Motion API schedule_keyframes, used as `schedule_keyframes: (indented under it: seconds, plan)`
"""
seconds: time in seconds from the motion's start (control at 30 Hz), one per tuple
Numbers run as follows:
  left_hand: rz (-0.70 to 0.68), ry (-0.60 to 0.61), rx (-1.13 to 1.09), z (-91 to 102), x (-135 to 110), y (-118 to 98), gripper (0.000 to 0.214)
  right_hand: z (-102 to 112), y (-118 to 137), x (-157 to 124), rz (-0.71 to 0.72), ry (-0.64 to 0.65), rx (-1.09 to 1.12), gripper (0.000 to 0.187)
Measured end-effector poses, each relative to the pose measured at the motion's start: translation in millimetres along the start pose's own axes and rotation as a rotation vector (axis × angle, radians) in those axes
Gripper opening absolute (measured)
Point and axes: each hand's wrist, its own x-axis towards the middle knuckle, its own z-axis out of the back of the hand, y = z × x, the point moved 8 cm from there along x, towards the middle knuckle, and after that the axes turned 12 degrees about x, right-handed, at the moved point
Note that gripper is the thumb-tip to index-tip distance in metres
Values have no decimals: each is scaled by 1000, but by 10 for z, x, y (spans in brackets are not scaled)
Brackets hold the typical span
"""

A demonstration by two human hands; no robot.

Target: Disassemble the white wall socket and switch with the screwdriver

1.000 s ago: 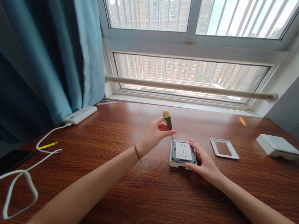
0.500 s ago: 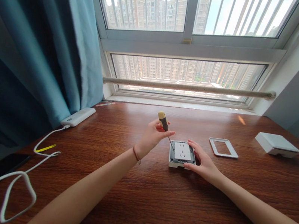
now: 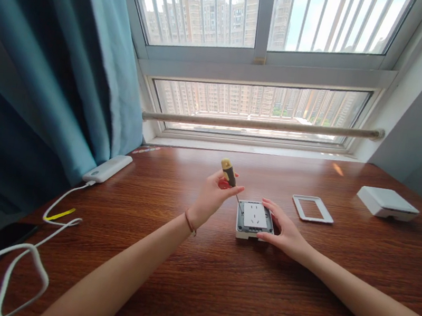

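My left hand point(image 3: 213, 194) is closed around a screwdriver point(image 3: 228, 172) with a yellow and black handle. The screwdriver leans, its thin shaft running down to the left side of a wall socket point(image 3: 255, 216). This socket has a white face with several slots and a grey inner frame, and it sits on a white box on the table. My right hand point(image 3: 283, 231) grips the box from the right, thumb at the front and fingers at the back. To the right of that hand lies a white cover frame point(image 3: 313, 209), flat on the wood.
A second white box point(image 3: 388, 202) stands at the far right of the brown table point(image 3: 189, 293). At the left are a white power strip or adapter point(image 3: 108, 168), a looped white cable point(image 3: 43, 281) with a yellow tag point(image 3: 61, 214), and a blue curtain point(image 3: 103, 55). A window lies behind.
The whole view has shifted slightly. Both hands keep their hold, and the screwdriver's tip stays at the left of the socket.
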Motion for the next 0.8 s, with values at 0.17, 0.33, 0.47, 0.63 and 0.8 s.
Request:
schedule_keyframes:
  seconds: [0.17,0.33,0.47,0.63,0.8]
  plan:
    - [-8,55,-172,-52,-25,-21,26,0,1,-3,7,6,-1,75]
    - [-45,16,-71,-46,-28,-14,34,-6,-8,2,12,17,-9,75]
    - [-32,12,43,-66,-18,21,30,-3,-16,3,17,14,-7,75]
    - [-16,61,-125,-107,-29,17,28,-4,-1,5,12,13,-16,74]
    - [-8,88,-168,-133,-56,5,24,-8,6,2,6,12,-26,74]
